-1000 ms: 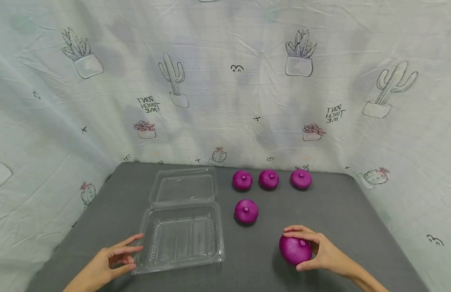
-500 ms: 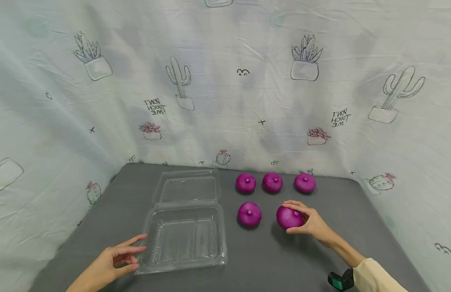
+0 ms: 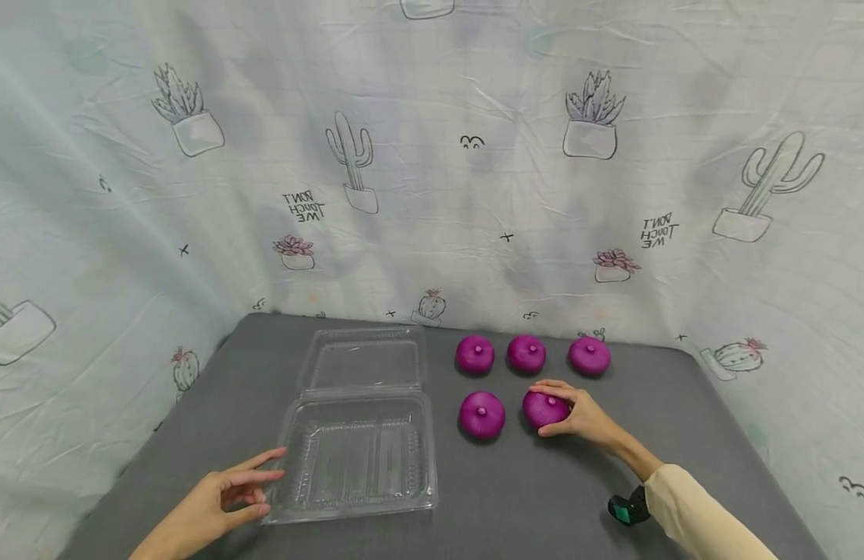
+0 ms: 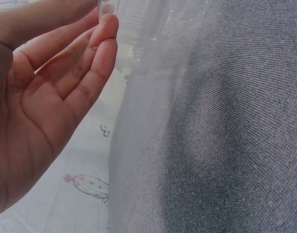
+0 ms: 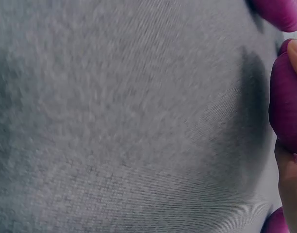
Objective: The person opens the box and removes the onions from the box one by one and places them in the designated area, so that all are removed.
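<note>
My right hand [image 3: 589,420] grips a purple onion [image 3: 540,409], thumb on the near side and fingers over the far side. In the right wrist view, that onion [image 5: 287,107] shows at the right edge, close over the cloth. Just left of it sits another purple onion [image 3: 481,416]. A clear plastic clamshell box [image 3: 362,459] lies with its lid [image 3: 365,362] folded back. My left hand [image 3: 211,502] is at the box's left rim, fingers extended and thumb apart near the front corner. In the left wrist view, its fingertips [image 4: 108,29] meet a bit of clear plastic.
Behind stands a row of three purple onions: left [image 3: 475,355], middle [image 3: 526,354] and right [image 3: 589,356]. A grey cloth [image 3: 487,498] covers the table. A pale cactus-print curtain [image 3: 418,194] walls the back and sides. A black wrist device [image 3: 629,507] hangs under the right sleeve.
The right hand has carried its onion away from the front and slightly left, down beside the nearer onion. The left hand has stayed at the box's rim. The head view has shifted slightly.
</note>
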The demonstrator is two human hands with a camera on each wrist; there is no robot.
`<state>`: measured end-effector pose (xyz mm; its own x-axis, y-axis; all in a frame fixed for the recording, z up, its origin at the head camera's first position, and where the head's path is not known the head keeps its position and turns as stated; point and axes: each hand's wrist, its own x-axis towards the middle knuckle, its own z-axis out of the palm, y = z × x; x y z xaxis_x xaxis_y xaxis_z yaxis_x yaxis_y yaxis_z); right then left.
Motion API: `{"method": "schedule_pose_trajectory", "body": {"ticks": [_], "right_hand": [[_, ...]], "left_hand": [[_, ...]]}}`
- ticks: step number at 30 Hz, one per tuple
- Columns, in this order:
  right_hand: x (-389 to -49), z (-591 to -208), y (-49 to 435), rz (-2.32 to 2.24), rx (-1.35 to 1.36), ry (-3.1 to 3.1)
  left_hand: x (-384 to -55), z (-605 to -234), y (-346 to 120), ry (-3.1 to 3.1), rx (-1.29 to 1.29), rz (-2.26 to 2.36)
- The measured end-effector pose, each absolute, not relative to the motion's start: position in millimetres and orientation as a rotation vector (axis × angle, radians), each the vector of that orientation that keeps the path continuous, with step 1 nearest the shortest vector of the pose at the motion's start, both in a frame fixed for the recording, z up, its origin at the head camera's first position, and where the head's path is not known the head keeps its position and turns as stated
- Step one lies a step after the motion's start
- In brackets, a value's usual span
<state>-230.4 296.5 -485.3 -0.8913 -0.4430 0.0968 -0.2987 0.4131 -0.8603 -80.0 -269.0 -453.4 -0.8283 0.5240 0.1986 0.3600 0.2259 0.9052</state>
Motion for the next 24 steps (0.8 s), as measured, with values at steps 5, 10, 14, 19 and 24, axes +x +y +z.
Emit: {"method": "schedule_pose_trajectory", "body": {"ticks": [5,10,14,19,24], "right_hand": [[-234,-490,298,-1.43,-0.74,2.57],[-236,-492,296,-1.404,-0.781,2.573],[-239,-490,290,-1.348,-0.862,2.57],[-240,-489,287,-1.285,-0.881,2.613],[-233,-480,301,-1.416,-0.848,2.547]], "left_hand": [[-81,-456,-270,2.327,0.872,1.662],[-82,-455,-272,2.334,0.874,1.653],[-83,-451,-274,2.357,0.901,1.625],[-84,-443,-276,2.429,0.833,1.526],[-90,-428,-262,2.86,0.567,1.259]]}}
